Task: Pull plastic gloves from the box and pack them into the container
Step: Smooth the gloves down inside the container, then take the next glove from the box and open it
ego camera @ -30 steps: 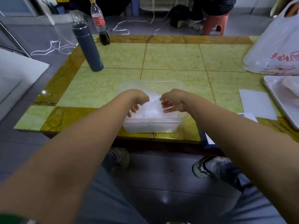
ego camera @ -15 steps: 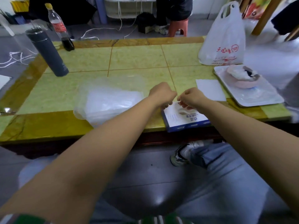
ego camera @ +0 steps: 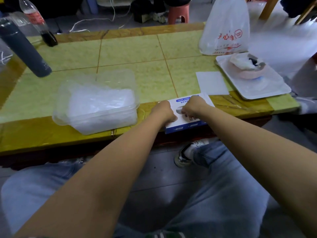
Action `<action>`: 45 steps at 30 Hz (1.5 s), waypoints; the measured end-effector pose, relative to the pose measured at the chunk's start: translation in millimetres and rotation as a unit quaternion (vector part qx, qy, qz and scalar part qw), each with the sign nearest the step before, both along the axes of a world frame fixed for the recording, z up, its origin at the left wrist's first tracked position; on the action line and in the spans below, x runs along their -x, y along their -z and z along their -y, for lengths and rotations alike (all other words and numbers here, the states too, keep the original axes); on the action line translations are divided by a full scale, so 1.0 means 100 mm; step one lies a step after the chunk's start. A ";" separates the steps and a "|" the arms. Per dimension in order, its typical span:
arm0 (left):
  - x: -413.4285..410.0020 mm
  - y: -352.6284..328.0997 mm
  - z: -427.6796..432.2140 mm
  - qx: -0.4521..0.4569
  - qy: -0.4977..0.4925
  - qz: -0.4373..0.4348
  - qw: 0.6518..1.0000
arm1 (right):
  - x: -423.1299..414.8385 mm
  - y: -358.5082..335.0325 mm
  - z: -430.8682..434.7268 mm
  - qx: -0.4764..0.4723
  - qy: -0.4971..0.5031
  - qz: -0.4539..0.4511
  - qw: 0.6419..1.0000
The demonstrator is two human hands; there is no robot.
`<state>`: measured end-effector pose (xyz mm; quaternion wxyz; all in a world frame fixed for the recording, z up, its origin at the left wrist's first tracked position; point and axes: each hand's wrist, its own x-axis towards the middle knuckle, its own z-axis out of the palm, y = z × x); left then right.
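A white and blue glove box (ego camera: 189, 124) lies flat at the table's front edge, right of centre. My left hand (ego camera: 163, 111) grips its left part with curled fingers. My right hand (ego camera: 193, 105) sits over the box's top opening, its fingertips pinching at a plastic glove there; the glove itself is mostly hidden. To the left of the box stands a clear plastic container (ego camera: 57, 115), open on top. A pile of translucent plastic gloves (ego camera: 101, 103) fills it.
On the green tiled table (ego camera: 133, 54), a grey flask (ego camera: 25, 50) and a cola bottle (ego camera: 39, 23) stand at the back left. At the right are a white plastic bag (ego camera: 224, 28), a white tray (ego camera: 271, 90) holding a pink bowl (ego camera: 247, 73), and a white sheet (ego camera: 211, 83).
Both hands left the container and moved right to the glove box. The view swung right with them, and the hands now sit lower on the box.
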<state>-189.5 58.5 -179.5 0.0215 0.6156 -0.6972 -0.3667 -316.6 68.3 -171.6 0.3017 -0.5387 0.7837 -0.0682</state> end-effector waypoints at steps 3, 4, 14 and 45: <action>0.02 0.01 0.03 0.003 -0.005 0.002 1.000 | 0.09 -0.01 0.02 0.067 0.061 0.049 0.995; 0.02 0.01 0.05 0.003 -0.007 0.005 1.000 | 0.13 0.00 0.03 0.084 0.081 0.067 0.991; 0.02 0.00 0.07 0.005 0.007 0.042 0.999 | -0.04 0.12 -0.01 0.026 0.014 -0.137 0.990; 0.04 0.05 0.12 0.022 0.028 0.079 0.996 | 0.16 0.14 -0.12 0.114 0.013 -0.068 0.991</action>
